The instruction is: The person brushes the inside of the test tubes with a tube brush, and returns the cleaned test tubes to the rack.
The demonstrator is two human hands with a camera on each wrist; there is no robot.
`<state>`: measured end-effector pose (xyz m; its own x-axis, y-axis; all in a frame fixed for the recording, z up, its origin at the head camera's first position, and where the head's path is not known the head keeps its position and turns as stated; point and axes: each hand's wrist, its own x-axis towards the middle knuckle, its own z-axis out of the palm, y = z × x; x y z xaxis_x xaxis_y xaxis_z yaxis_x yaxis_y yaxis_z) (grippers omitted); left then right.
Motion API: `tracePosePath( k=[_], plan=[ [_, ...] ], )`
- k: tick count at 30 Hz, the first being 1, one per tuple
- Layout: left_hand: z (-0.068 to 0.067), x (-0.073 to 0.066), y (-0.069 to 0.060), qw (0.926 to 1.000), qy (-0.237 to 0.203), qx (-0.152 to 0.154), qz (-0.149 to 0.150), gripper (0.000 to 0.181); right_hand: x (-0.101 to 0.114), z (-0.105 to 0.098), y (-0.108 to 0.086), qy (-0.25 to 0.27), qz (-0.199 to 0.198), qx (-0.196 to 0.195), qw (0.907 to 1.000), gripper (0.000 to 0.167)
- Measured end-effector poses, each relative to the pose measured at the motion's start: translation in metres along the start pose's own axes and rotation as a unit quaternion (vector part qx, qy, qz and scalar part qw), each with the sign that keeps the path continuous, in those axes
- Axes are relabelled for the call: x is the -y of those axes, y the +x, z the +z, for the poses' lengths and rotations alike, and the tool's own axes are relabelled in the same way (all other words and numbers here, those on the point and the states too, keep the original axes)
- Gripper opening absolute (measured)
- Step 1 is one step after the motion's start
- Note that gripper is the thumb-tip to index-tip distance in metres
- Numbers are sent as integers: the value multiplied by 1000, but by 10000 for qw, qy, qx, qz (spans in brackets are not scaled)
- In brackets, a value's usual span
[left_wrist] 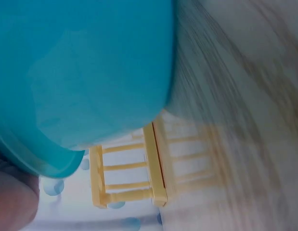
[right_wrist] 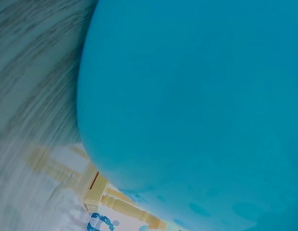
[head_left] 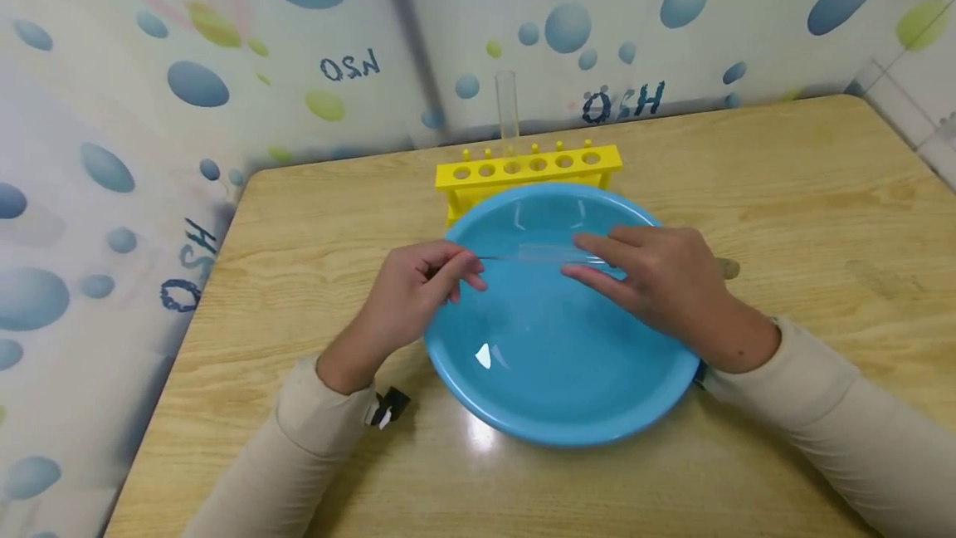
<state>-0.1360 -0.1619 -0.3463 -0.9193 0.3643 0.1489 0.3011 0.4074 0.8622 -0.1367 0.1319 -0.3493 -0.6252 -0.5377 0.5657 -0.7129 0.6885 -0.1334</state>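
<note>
Over the blue basin (head_left: 553, 372), my left hand (head_left: 414, 289) pinches the thin wire handle (head_left: 496, 257) of what looks like a test tube brush. The wire runs into a clear test tube (head_left: 548, 254), which my right hand (head_left: 657, 276) holds level between thumb and fingers. In line with the tube, a brownish rounded end (head_left: 728, 268) shows past the right hand; the hand hides how it joins on. Part of the left hand (left_wrist: 14, 197) appears in the left wrist view. The right wrist view is filled mostly by the basin's outer wall (right_wrist: 187, 106).
Behind the basin stands a yellow test tube rack (head_left: 529, 168), with another clear test tube (head_left: 507, 110) upright in one hole. Everything stands on a wood-grain table (head_left: 784, 189) against a patterned wall (head_left: 418, 31). Water appears to lie in the basin.
</note>
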Motion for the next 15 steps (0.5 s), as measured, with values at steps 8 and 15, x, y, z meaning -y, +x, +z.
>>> tracePosePath(
  k=[8, 15],
  plan=[
    [6, 5, -1, 9971, 222, -191, 705, 17, 2, 0, 1, 17, 109, 226, 9997, 42],
    [11, 4, -2, 9936, 686, 80, 890, 26, 0, 3, 1, 87, -208, 86, 9997, 58]
  ],
)
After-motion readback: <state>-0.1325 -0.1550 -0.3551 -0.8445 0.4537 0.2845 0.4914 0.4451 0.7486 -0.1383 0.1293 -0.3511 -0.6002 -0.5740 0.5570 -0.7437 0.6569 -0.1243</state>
